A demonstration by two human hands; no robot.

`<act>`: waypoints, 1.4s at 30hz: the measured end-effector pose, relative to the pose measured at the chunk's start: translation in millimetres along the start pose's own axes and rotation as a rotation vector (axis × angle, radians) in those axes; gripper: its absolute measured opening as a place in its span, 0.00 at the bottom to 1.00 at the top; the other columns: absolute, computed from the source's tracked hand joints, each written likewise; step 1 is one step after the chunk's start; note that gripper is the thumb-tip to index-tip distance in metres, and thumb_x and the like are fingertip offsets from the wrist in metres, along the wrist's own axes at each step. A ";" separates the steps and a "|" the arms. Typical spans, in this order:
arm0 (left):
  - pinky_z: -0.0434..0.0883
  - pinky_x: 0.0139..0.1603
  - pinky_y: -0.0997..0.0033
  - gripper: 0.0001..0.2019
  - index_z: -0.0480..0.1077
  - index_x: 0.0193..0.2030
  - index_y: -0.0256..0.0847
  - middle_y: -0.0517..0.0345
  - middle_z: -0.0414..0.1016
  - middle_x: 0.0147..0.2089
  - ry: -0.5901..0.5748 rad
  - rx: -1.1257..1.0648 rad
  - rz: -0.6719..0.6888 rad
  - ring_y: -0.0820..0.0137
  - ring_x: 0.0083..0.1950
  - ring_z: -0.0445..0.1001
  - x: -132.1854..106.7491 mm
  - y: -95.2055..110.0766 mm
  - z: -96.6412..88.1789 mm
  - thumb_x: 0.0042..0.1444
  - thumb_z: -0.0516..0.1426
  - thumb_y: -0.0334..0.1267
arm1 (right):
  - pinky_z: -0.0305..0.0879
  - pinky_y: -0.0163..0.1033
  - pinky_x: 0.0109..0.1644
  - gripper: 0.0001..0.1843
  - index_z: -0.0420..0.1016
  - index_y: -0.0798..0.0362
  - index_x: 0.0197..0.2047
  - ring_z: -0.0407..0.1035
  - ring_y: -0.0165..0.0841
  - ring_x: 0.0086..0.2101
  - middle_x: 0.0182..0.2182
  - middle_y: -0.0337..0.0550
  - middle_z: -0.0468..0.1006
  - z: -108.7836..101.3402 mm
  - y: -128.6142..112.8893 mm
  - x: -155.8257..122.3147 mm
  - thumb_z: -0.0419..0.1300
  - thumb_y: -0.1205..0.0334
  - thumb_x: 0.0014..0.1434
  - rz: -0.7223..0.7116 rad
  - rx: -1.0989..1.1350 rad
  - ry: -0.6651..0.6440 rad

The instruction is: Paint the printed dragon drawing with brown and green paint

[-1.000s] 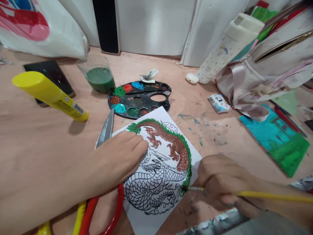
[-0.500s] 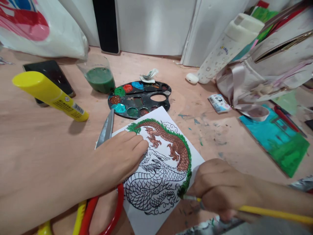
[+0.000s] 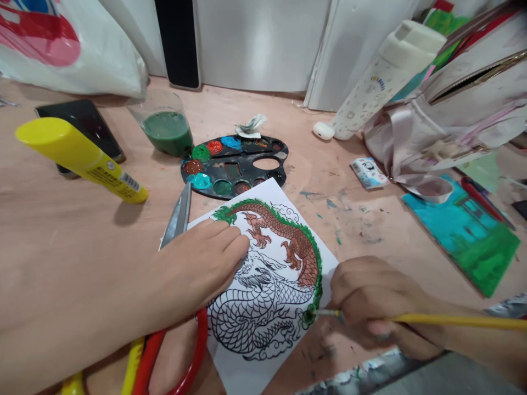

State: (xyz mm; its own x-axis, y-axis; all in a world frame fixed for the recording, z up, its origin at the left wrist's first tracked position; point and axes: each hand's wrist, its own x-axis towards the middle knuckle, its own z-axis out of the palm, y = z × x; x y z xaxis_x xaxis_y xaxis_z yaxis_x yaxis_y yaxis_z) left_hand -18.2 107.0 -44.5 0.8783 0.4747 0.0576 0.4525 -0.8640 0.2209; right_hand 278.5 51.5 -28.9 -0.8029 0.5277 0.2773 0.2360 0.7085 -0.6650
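Note:
My right hand [image 3: 374, 302] is closed around a yellow-handled paintbrush [image 3: 461, 320]. The brush tip touches wet green paint at the lower right of a dragon drawing. The printed dragon sheet [image 3: 267, 378] lies turned at an angle; its back fringe is painted green and its upper body and legs brown, while the head and lower coils are black outline. My left hand [image 3: 216, 252] rests as a loose fist on the sheet's left side, knuckles up, fingertips hidden. Under my left forearm lie scissors [image 3: 198, 351] with red and yellow handles, blades pointing up past the wrist.
Beyond the sheet sits a black paint palette [image 3: 214, 167], beside a clear cup of green water [image 3: 167, 129]. A yellow glue bottle [image 3: 86, 159] and a phone [image 3: 90, 123] are left. To the right are a white bottle [image 3: 387, 79], a bag [image 3: 453, 120] and a painted canvas [image 3: 473, 236].
My right hand has shifted slightly up and right, and the brush tip has moved up a little over the green patch. My left hand and the sheet stay in place.

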 end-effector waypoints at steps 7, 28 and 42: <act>0.55 0.36 0.61 0.08 0.57 0.37 0.41 0.57 0.61 0.35 0.017 0.007 0.012 0.62 0.35 0.58 2.0 -1.4 0.2 0.63 0.50 0.24 | 0.65 0.38 0.35 0.20 0.70 0.54 0.36 0.74 0.33 0.32 0.30 0.48 0.80 3.2 -1.3 -1.8 0.44 0.55 0.75 -0.059 0.192 0.057; 0.54 0.36 0.61 0.09 0.57 0.36 0.41 0.57 0.61 0.35 0.029 0.009 0.017 0.63 0.35 0.57 1.4 -1.4 1.2 0.62 0.50 0.23 | 0.66 0.37 0.36 0.21 0.70 0.54 0.37 0.73 0.32 0.33 0.31 0.46 0.79 3.9 0.4 -1.4 0.43 0.53 0.75 -0.054 0.222 0.046; 0.55 0.35 0.61 0.08 0.57 0.37 0.40 0.56 0.61 0.35 0.014 0.017 0.019 0.62 0.35 0.58 2.1 -0.7 0.2 0.61 0.50 0.23 | 0.66 0.36 0.37 0.20 0.71 0.55 0.37 0.73 0.32 0.33 0.30 0.46 0.78 3.7 0.0 -1.9 0.44 0.57 0.75 0.003 0.200 0.068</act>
State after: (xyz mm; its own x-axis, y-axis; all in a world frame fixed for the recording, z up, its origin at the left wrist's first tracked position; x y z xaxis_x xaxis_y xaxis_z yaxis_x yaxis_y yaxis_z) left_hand -16.6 108.6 -44.7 0.8847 0.4600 0.0756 0.4380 -0.8757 0.2031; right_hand 278.0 48.8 -32.0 -0.7622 0.5646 0.3166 0.1194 0.6033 -0.7885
